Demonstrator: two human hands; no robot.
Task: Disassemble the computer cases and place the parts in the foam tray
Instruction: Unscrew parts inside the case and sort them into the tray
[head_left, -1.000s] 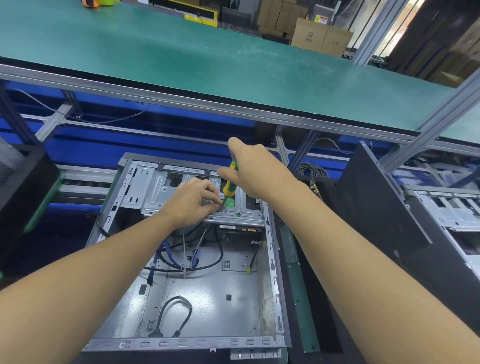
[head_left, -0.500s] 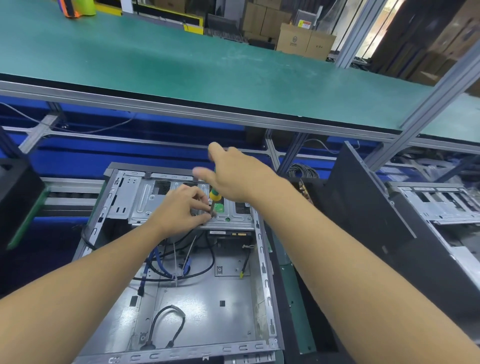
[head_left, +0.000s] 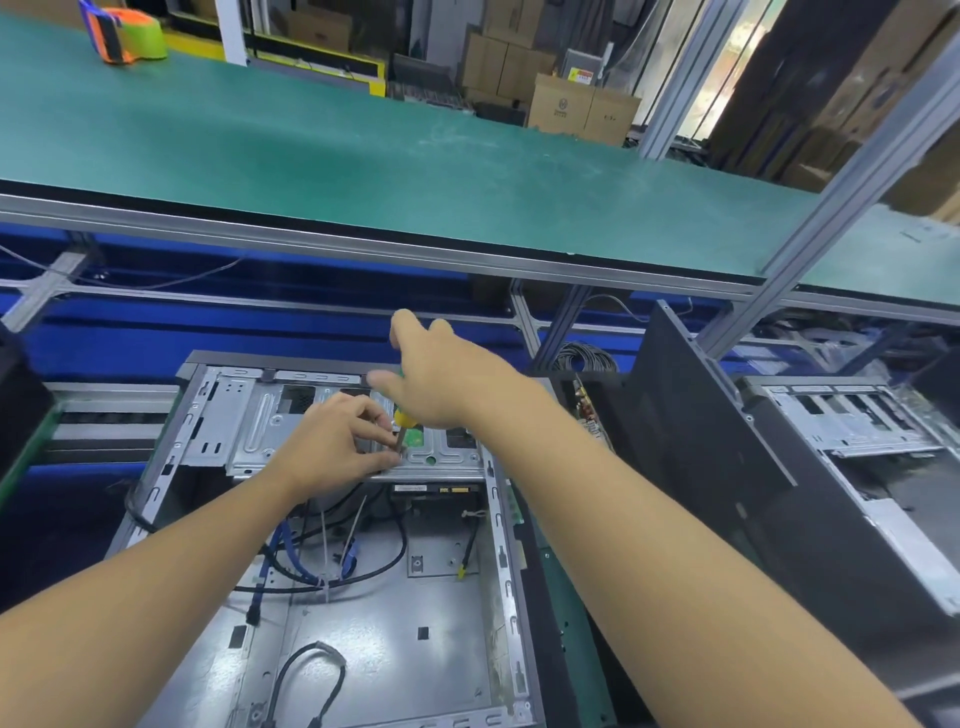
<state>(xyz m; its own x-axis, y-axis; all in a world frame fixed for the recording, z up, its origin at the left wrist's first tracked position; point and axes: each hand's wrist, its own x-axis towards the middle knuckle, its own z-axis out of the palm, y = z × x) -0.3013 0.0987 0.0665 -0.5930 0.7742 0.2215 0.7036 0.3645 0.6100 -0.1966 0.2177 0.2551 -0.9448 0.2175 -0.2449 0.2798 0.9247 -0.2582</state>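
Head view: left hand (head_left: 337, 441) pinches the screwdriver (head_left: 401, 418) shaft at the drive cage (head_left: 447, 460), far end of the open computer case (head_left: 415, 639). Right hand (head_left: 447, 389) splayed over the handle, not wrapped. Risk: loose grip, tip cams out, screw drops among cables (head_left: 322, 584).

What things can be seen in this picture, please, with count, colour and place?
open computer case: 1, grey, centre bottom
second computer case: 1, grey, right edge
side panel: 1, black, leaning between the cases
cables: several, black and blue, inside the open case
screwdriver: 1, yellow-green handle, at the open case's far end
bench top: 1, green, behind
tape dispenser: 1, orange-green, bench top far left
cardboard boxes: several, brown, far background
left hand: 1, fingers pinch the screwdriver shaft
right hand: 1, over the screwdriver handle; grip hidden
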